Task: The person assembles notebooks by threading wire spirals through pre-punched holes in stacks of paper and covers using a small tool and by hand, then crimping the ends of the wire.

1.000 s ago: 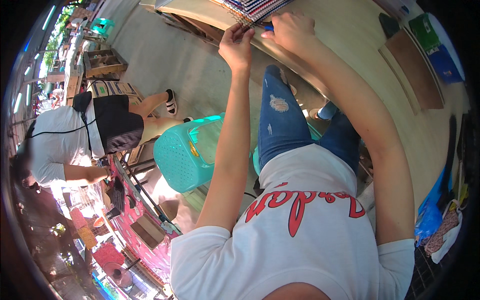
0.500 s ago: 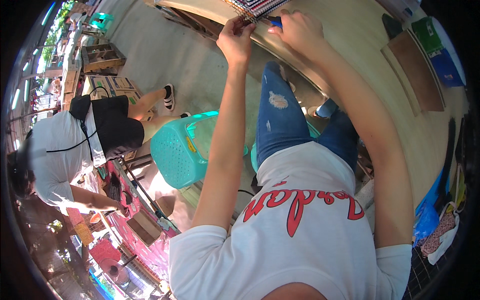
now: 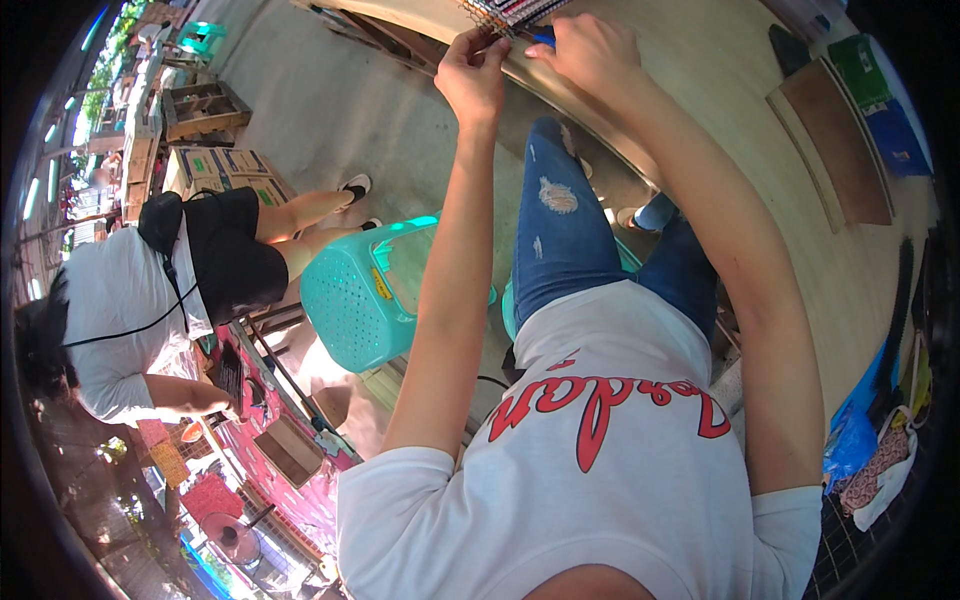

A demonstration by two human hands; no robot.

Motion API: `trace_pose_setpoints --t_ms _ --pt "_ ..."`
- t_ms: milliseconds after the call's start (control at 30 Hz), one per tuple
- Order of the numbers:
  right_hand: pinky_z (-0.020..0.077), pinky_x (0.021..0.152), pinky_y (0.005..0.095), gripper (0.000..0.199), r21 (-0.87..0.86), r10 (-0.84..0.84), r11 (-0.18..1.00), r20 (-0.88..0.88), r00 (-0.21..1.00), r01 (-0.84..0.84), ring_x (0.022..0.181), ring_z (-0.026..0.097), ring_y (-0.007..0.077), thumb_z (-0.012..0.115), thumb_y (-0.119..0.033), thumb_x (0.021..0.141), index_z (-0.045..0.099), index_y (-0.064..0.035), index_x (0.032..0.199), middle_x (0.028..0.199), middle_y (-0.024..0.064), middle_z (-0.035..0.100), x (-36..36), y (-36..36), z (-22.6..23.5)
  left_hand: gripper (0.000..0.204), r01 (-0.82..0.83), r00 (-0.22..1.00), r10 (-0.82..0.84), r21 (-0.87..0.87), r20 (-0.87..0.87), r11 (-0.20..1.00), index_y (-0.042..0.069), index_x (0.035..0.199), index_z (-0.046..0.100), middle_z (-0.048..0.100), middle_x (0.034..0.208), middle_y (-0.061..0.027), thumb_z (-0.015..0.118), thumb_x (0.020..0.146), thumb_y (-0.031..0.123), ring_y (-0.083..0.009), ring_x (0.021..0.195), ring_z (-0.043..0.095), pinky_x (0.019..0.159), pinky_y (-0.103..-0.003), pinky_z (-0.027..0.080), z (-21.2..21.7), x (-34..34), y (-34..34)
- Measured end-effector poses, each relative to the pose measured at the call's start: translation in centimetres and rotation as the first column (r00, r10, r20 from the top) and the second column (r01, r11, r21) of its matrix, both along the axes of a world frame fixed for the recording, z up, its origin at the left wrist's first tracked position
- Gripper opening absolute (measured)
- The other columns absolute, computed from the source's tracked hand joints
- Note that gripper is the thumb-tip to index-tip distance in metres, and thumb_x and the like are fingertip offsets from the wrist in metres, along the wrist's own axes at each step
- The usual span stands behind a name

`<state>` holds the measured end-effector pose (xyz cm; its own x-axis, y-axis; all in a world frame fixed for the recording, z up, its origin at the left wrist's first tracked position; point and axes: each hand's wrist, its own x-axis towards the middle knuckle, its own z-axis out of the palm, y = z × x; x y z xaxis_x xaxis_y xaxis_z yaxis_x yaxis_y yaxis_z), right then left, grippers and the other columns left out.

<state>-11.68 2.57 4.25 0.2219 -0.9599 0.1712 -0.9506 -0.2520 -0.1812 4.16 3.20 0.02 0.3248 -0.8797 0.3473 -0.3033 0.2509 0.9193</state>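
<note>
Striped woven piece [image 3: 512, 12], at 12 o'clock on the rim of the wooden worktop [image 3: 720, 70]: only its near fringe shows, so worked and unworked portions cannot be told apart. Left hand [image 3: 475, 75] pinches strands at its lower border with fingers pressed together; right hand [image 3: 590, 50] is closed around a blue tool [image 3: 540, 38] just beside it. Against the earlier frame, both hands hold the same spot, while the crouching person [image 3: 150, 300] at 9 o'clock has leaned lower over the pink stall [image 3: 270, 420].

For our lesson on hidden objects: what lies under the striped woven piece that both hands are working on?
The striped woven piece rests on the curved wooden tabletop. The left hand and right hand cover its near edge, and the frame cuts off the rest, so anything else beneath is unseen.
</note>
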Motion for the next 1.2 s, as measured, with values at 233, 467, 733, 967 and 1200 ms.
trace_pose_setpoints --t_ms 233,467,733,967,1200 --pt "0.055 0.073 0.0478 0.056 -0.066 0.042 0.997 0.052 0.998 -0.039 0.088 0.068 0.0379 0.067 -0.056 0.083 0.069 -0.0071 0.111 0.093 0.0189 0.069 -1.5 0.3 -0.9 0.025 -0.011 1.0 0.011 0.011 0.023 1.0 -0.006 0.103 0.07 0.075 0.094 -0.0115 0.077 0.082 0.006 -0.0136 0.08 0.071 0.074 -0.026 0.054 0.1 0.3 0.2" --pt "0.0507 0.073 0.0535 0.054 -0.218 -0.063 0.973 0.084 0.994 0.08 0.098 0.062 0.0381 0.066 -0.057 0.083 0.065 -0.008 0.106 0.095 0.0137 0.07 -0.3 1.3 -1.4 0.034 0.092 0.996 -0.092 0.012 -0.006 0.996 -0.006 0.114 0.065 0.074 0.097 -0.0109 0.075 0.083 0.002 -0.0114 0.079 0.07 0.065 -0.023 0.055 0.9 0.9 0.4" --pt "0.0551 0.072 0.0485 0.053 -0.092 0.009 0.996 0.101 0.995 0.0 0.083 0.068 0.0393 0.067 -0.054 0.084 0.068 -0.0066 0.108 0.085 0.0163 0.07 0.4 0.8 -0.4 0.03 0.113 0.992 -0.112 0.018 -0.057 0.993 -0.008 0.113 0.064 0.073 0.096 -0.0107 0.072 0.086 0.001 -0.0123 0.078 0.07 0.066 -0.025 0.058 0.9 1.3 0.5" --pt "0.0548 0.074 0.0485 0.047 -0.061 0.048 0.997 0.2 0.979 -0.036 0.085 0.068 0.0383 0.069 -0.047 0.084 0.068 -0.0053 0.107 0.089 0.0166 0.07 0.0 1.5 -0.8 0.026 0.104 0.994 -0.103 0.021 -0.041 0.994 -0.01 0.111 0.064 0.072 0.094 -0.0118 0.07 0.088 0.0 -0.0133 0.078 0.07 0.066 -0.026 0.059 0.8 2.1 1.3" --pt "0.0532 0.071 0.0513 0.05 -0.226 -0.013 0.973 0.127 0.992 0.042 0.089 0.066 0.0384 0.068 -0.05 0.085 0.065 -0.0031 0.102 0.089 0.0169 0.069 1.0 1.8 -1.6 0.029 0.145 0.983 -0.143 0.012 -0.114 0.989 -0.01 0.115 0.062 0.071 0.099 -0.0143 0.068 0.09 0.002 -0.0179 0.083 0.072 0.069 -0.027 0.061 1.1 2.2 1.2"
